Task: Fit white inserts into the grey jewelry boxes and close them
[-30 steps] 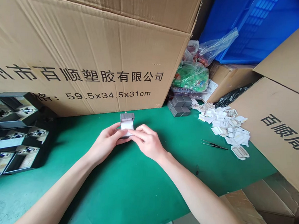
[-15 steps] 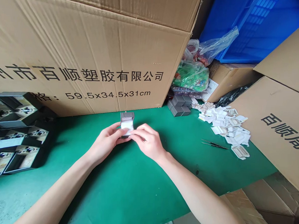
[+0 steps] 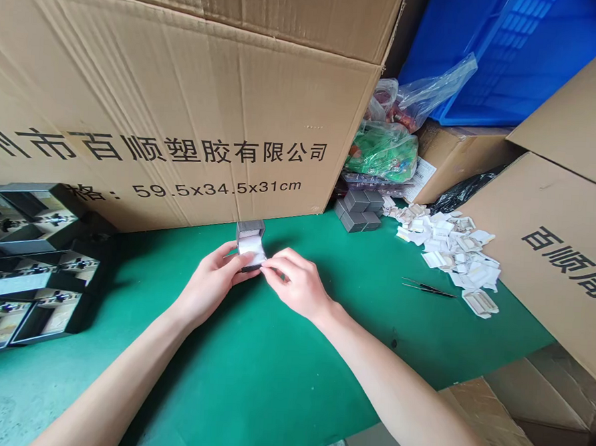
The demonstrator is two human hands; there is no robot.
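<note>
A small grey hinged box (image 3: 250,242) with a white lining stands open above the green table (image 3: 250,367), its lid tipped back. My left hand (image 3: 209,281) cups its base from the left, fingers wrapped round it. My right hand (image 3: 297,283) meets it from the right, fingertips pinched at the box's front edge over the white insert. What the pinch holds, if anything, is hidden.
A big cardboard carton (image 3: 175,97) stands right behind the hands. Black trays of boxes (image 3: 26,268) lie at the left. Grey closed boxes (image 3: 358,209), a heap of white inserts (image 3: 451,248) and tweezers (image 3: 427,288) lie to the right, with more cartons (image 3: 560,257) and a blue crate (image 3: 506,54).
The open box has tilted slightly to the left and lifted a little in my hands. My right fingertips have drawn back to the box's front edge.
</note>
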